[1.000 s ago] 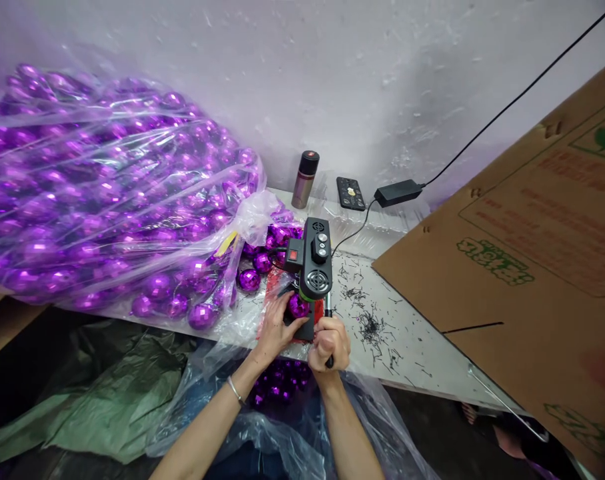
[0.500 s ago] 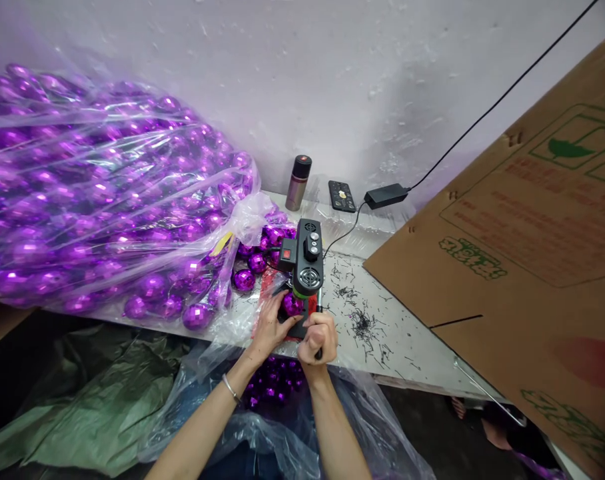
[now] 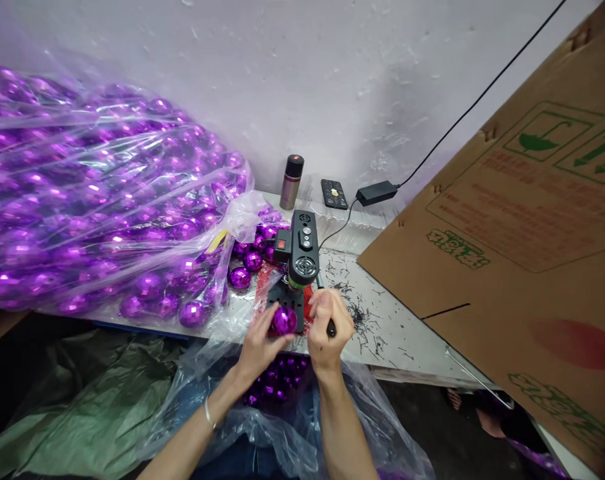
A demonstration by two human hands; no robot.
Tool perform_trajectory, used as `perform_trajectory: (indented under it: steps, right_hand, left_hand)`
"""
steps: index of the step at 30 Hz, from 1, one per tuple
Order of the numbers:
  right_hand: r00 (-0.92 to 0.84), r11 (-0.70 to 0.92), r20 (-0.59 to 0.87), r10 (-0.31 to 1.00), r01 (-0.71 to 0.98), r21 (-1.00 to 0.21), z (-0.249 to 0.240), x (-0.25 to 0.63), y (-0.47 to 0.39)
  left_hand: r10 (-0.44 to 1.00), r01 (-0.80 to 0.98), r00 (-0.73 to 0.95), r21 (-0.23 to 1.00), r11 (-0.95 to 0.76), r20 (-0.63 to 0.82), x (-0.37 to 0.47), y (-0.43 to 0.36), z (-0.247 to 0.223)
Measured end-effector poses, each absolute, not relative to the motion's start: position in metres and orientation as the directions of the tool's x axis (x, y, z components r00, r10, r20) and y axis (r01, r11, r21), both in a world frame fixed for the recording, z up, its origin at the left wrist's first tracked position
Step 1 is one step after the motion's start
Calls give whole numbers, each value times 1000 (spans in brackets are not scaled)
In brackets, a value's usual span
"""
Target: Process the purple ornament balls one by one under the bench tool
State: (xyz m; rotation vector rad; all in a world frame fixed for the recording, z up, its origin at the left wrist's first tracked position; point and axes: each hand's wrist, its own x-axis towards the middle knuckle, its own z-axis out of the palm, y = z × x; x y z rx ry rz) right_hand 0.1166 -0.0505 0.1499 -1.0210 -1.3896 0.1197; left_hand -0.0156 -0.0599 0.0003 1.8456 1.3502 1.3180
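Purple ball (image 3: 285, 321) pinched near the counter (image 3: 407, 343) edge
Left hand (image 3: 259, 341) fingers hold it; right hand (image 3: 331, 320) fingers wrap the lever (image 3: 331, 329); scrap-littered space separates lever and carton (image 3: 502, 267).

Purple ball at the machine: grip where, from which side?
Grip the ball around its middle, likely best from the near left, as the left hand does: it is round, the machine head stands beyond it, and the right hand on the lever crowds the right.

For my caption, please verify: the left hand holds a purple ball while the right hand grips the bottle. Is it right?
The right hand grips a black handle, not the bottle, which stands apart, as the head view shows. The left hand does hold a purple ball.
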Motion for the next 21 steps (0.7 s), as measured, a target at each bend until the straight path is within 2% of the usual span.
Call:
perform_trajectory:
  steps: [3,5,8,10,12,15,18,21]
  right_hand:
    - [238,609,764,599,485,-628,146,117,-51]
    - [238,620,775,586,484,-618,144,117,-51]
    - [227,626,780,583,487,-609,140,118,-51]
    - [212,635,791,574,494,-594,138,119,-50]
    - [199,651,805,559,496,-575,137,120,-50]
    - [198,660,811,550,493,-568,136,120,-49]
    - [201,653,809,553,499,-570,137,119,-50]
    - [196,648,807,557,506,-570,138,119,-50]
  left_hand:
    - [840,369,311,758,-537,444,-21,-108,-18]
    - [797,350,439,737,-577,415,-19,-133,-31]
    - [784,379,470,710,-594,405,-15,-140,-30]
    - [807,422,364,691,-587,464,-20,-119,-9]
    - [848,512,146,694,-506,510,-33,-83,21]
    - [890,675,-210,719,-168,405,-58,-23,61]
    - [908,788,-338,602,129,249,-70,17,76]
    - [939,839,-321,497,221,126,-65,34,74]
